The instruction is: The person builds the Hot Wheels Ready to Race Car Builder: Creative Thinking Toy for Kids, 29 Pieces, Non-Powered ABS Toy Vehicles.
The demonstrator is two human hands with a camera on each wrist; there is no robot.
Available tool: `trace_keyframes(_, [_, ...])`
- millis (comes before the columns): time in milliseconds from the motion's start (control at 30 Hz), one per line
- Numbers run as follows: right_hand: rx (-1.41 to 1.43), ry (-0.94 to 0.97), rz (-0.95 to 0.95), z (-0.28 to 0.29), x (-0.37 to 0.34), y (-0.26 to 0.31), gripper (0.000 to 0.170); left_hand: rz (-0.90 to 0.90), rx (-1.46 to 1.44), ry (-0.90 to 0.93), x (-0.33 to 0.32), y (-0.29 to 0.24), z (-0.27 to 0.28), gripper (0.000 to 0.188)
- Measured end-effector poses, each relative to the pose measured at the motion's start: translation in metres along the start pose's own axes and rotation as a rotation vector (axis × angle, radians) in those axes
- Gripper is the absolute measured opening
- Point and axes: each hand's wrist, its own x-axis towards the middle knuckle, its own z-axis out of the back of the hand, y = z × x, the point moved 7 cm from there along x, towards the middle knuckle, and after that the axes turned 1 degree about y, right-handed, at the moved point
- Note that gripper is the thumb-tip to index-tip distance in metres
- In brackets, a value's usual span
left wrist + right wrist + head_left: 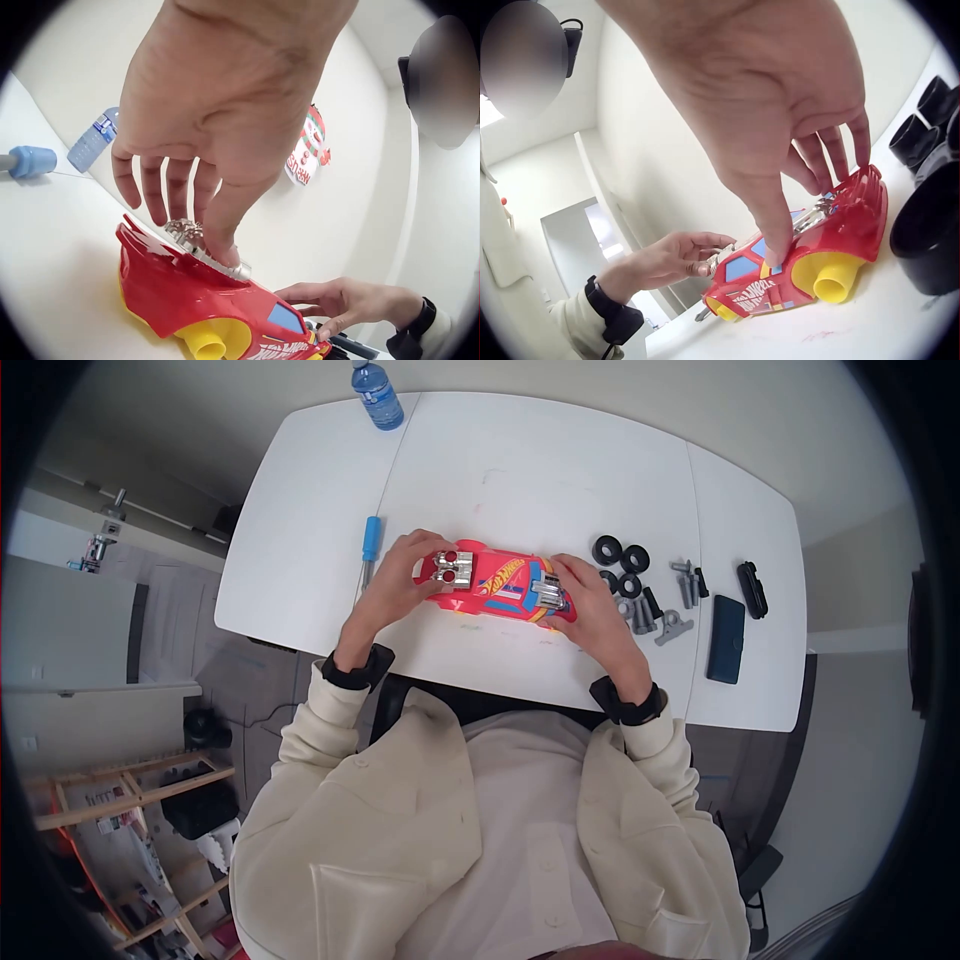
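A red toy car [505, 600] with yellow and blue markings lies crosswise on the white table [540, 470]. My left hand [405, 575] is at its left end, thumb and fingers pinching a silver engine piece [184, 231] on top. At the other end my right hand [597, 615] grips the body from above, thumb on the near side and fingers toward the far side. A second silver piece [548, 591] sits on the car by that hand. Bare yellow hubs [834, 283] show in the wheel arches, with no wheels on them.
Black wheels [607, 549] and grey plastic bolts [642, 618] lie right of the car. Farther right are a dark flat case [727, 640] and a black folded tool [752, 590]. A blue-handled screwdriver [372, 540] lies to the left, with a water bottle [378, 398] behind.
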Motion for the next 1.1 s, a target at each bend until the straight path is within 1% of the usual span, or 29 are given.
trace_keyframes(67, [0.001,0.004,0.046,0.0,-0.001,0.0,0.08,0.041,-0.122,0.053,0.004,0.002,-0.011,0.056])
trace_keyframes(100, [0.001,0.007,0.038,-0.001,-0.003,-0.001,0.08,0.042,-0.127,0.06,0.003,0.0,-0.015,0.056])
trace_keyframes(167, [-0.006,-0.016,0.049,0.0,-0.001,0.0,0.077,0.074,-0.01,0.039,0.004,-0.004,-0.014,0.059])
trace_keyframes(267, [-0.005,-0.002,0.021,0.003,0.0,0.004,0.077,0.112,-0.068,0.022,0.003,0.002,-0.017,0.06])
trace_keyframes(400, [0.015,-0.016,0.026,0.005,-0.001,0.003,0.077,0.133,-0.05,0.055,0.005,0.003,-0.018,0.06])
trace_keyframes(467, [0.07,-0.018,0.055,0.007,-0.001,0.0,0.074,0.126,-0.015,0.073,0.004,-0.003,-0.016,0.067])
trace_keyframes(500, [0.063,-0.029,0.04,0.012,-0.003,-0.003,0.074,0.111,-0.019,0.085,0.001,-0.005,-0.018,0.067])
trace_keyframes(567, [0.296,-0.009,0.029,0.03,-0.004,-0.004,0.071,0.071,0.003,0.027,-0.002,-0.005,-0.015,0.077])
trace_keyframes(600, [0.252,-0.09,0.05,0.049,-0.006,-0.001,0.061,0.062,0.019,0.047,-0.005,-0.003,-0.017,0.086])
trace_keyframes(633, [0.238,-0.108,0.025,0.06,-0.012,-0.008,0.061,0.036,0.008,0.067,-0.005,-0.009,-0.022,0.086])
trace_keyframes(700, [0.191,-0.172,-0.135,0.081,-0.024,-0.034,0.053,0.042,0.088,0.042,-0.006,-0.018,-0.026,0.089])
trace_keyframes(733, [0.193,-0.204,-0.222,0.095,-0.03,-0.04,0.043,0.019,0.096,0.055,-0.004,-0.023,-0.031,0.09])
trace_keyframes(767, [0.156,-0.26,-0.25,0.106,-0.038,-0.051,0.036,0.009,0.088,0.073,0.0,-0.028,-0.036,0.09])
trace_keyframes(833, [0.055,-0.293,-0.351,0.119,-0.055,-0.08,0.031,-0.038,0.091,0.114,0.007,-0.044,-0.041,0.088])
trace_keyframes(867, [-0.011,-0.339,-0.403,0.125,-0.062,-0.091,0.024,-0.045,0.084,0.127,0.01,-0.051,-0.044,0.088])
trace_keyframes(900, [-0.016,-0.342,-0.418,0.127,-0.068,-0.099,0.024,-0.02,0.064,0.13,0.012,-0.055,-0.046,0.084])
trace_keyframes(933, [-0.061,-0.326,-0.501,0.129,-0.074,-0.106,0.023,0.008,0.045,0.135,0.014,-0.057,-0.049,0.081])
trace_keyframes(967, [-0.104,-0.308,-0.584,0.132,-0.081,-0.111,0.022,0.003,0.041,0.146,0.017,-0.058,-0.054,0.081])
trace_keyframes(1000, [-0.101,-0.238,-0.659,0.129,-0.087,-0.113,0.018,-0.039,0.101,0.13,0.019,-0.059,-0.055,0.075])
trace_keyframes(1033, [-0.099,-0.238,-0.669,0.124,-0.091,-0.112,0.018,-0.081,0.162,0.111,0.021,-0.062,-0.057,0.069])
trace_keyframes(1067, [-0.096,-0.201,-0.623,0.115,-0.092,-0.11,0.019,-0.08,0.161,0.122,0.022,-0.064,-0.059,0.069])
trace_keyframes(1100, [-0.091,-0.164,-0.576,0.106,-0.092,-0.106,0.019,-0.068,0.165,0.128,0.024,-0.066,-0.06,0.064])
